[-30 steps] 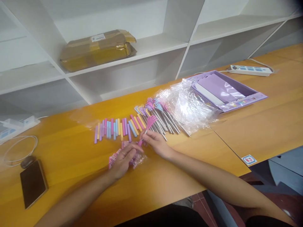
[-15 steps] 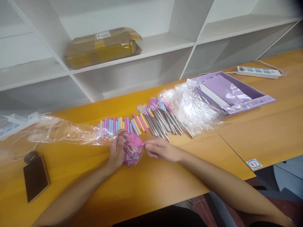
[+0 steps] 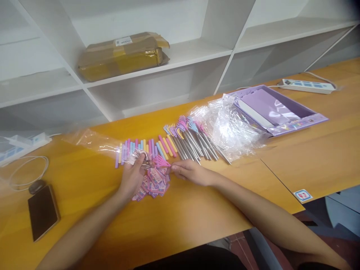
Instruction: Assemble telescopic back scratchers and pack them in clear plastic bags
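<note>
My right hand (image 3: 191, 172) pinches the narrow end of a pink hand-shaped back scratcher head (image 3: 161, 161). Its spread prongs point left, toward my left hand (image 3: 132, 179), whose fingers are closed on a clear plastic bag (image 3: 94, 142). The bag trails off to the left over a row of pastel tubes (image 3: 140, 144). Just below both hands lies a heap of small pink and purple printed cards (image 3: 154, 183). Metal back scratcher rods (image 3: 194, 144) with coloured claw heads lie side by side behind my right hand.
Crumpled clear wrappers (image 3: 230, 125) lie beside an open purple box (image 3: 270, 107). A phone (image 3: 43, 212) rests at the left, near a cable and a power strip (image 3: 25, 148). Another power strip (image 3: 308, 86) sits at the far right. A taped parcel (image 3: 123, 56) occupies the shelf behind.
My left hand has moved a little left and down with the bag, uncovering more of the cards. The pink head is now seen more clearly; my right hand stays nearly in place.
</note>
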### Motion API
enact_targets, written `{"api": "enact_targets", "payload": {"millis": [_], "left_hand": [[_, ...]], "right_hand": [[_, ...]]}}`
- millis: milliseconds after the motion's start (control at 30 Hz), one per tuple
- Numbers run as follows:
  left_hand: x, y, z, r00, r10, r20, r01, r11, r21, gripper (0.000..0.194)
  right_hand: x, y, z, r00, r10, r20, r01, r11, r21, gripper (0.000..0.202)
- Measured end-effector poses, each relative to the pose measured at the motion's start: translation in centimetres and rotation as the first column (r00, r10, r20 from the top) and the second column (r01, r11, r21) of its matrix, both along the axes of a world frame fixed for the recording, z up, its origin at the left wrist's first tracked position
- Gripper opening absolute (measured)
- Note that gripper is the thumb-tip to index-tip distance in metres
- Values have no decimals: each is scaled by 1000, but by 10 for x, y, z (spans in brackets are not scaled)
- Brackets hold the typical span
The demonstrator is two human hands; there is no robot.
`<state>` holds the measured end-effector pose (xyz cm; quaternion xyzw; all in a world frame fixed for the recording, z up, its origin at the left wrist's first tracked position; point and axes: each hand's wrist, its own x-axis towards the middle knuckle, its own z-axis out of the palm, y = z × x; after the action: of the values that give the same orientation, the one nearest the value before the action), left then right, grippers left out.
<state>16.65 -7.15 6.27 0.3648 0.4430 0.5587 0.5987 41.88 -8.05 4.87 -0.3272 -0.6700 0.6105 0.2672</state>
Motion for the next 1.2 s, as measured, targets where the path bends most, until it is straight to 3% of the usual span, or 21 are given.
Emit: {"api": "enact_targets", "payload": {"millis": [133,467,667,1200], "left_hand": [[-5,0,12,997,-73,-22,72,997,-32,36],[-15,5,35,984,-178,-12,169,952,-256,34],[-21,5,45,987,-162,-3,157,959,-235,29],[-12,-7,37,964,-263,39,264,933,-245,35]], "right_hand": [[1,1,1,999,-37,18,36,998,50,61],[6,4,3,996,-46,72,32,983,181,59],[8,4,11,994,-97,59,85,981,173,58],[9,5,7,994,-61,93,35,966,256,57]]}}
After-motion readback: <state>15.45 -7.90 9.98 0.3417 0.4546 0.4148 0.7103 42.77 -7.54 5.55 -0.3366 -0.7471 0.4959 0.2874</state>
